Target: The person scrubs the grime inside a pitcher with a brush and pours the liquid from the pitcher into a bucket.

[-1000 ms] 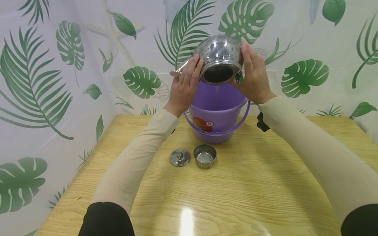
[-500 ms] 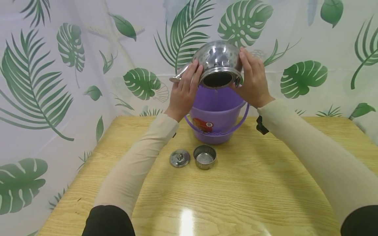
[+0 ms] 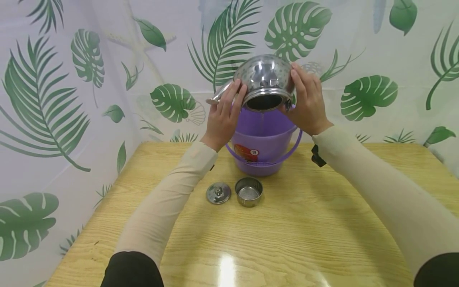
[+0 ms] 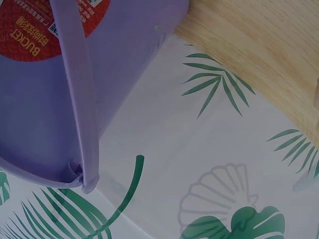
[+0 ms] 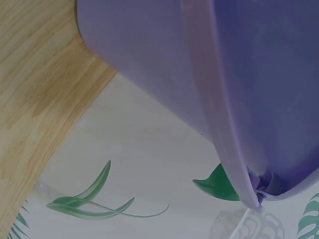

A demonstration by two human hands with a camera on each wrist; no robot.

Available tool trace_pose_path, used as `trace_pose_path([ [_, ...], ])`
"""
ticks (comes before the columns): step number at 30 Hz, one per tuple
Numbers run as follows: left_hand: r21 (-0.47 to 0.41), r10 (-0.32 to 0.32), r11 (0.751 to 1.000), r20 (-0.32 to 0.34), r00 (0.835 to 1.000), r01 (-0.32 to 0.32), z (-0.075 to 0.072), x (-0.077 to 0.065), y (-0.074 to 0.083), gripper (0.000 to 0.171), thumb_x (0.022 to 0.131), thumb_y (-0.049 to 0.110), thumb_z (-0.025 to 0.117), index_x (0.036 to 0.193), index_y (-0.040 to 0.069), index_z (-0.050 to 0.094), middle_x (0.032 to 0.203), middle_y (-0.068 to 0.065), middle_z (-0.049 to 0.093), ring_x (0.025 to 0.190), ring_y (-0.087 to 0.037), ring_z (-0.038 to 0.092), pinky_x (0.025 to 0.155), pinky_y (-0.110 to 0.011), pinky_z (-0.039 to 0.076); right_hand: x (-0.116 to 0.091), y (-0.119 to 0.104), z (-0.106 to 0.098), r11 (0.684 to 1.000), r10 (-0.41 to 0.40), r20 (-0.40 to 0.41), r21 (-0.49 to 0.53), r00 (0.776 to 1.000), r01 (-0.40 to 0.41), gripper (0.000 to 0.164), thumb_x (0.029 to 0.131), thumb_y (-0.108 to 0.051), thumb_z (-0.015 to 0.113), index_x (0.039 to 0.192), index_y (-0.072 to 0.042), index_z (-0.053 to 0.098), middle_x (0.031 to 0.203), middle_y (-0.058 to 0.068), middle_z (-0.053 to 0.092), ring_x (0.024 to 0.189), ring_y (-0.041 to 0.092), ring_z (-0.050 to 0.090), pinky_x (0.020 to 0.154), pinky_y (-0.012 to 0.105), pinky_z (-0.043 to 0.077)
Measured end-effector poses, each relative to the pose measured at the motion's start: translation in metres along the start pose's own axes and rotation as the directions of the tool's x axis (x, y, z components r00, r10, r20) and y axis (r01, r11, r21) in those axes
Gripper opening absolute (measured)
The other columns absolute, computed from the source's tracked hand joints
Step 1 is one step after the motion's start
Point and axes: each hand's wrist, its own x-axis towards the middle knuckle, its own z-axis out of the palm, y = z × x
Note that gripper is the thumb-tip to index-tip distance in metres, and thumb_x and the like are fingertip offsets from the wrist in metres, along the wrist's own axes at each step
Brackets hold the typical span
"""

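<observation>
A shiny steel teapot point(image 3: 263, 73) is held upside down over a purple bucket point(image 3: 261, 149), its round mouth facing down and toward me. A thin trickle of liquid falls from the mouth into the bucket. My left hand point(image 3: 222, 115) grips the teapot's left side by the spout point(image 3: 219, 95), fingers laid along the metal. On the other side my right hand point(image 3: 308, 101) holds the body, fingertips on the curved wall and thumb low near the mouth. Neither hand shows in the wrist views, where the bucket's wall point(image 4: 134, 55) and handle point(image 5: 212, 89) fill much of the picture.
In front of the bucket, a small steel lid point(image 3: 218, 193) with a knob lies on the wooden table point(image 3: 272, 239). Beside it stands a steel strainer cup point(image 3: 249, 192) with perforated sides. A leaf-patterned cloth point(image 3: 172, 48) backs the table, and the bucket's handle hangs down at its front.
Both hands have lowered the teapot a little toward the bucket, keeping it upside down. Liquid still trickles from its mouth. The lid and strainer cup have stayed in place.
</observation>
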Motion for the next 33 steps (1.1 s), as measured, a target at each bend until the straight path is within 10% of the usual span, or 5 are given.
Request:
trace_pose_path([
  [33,0.014,0.013,1.000,-0.051,0.999,-0.012,-0.001,0.011,-0.004,0.033,0.091,-0.001,0.053,0.123,0.004,0.055,0.128,-0.014,0.054,0.122,-0.023,0.052,0.105,-0.033,0.039,0.012,0.001,0.000,0.999,-0.031,-0.073,-0.020,0.997,0.030,0.073,0.072,-0.018,0.076,0.133,-0.009,0.037,0.134,0.019,0.050,0.116,0.032,0.050,0.102,0.045,0.036],
])
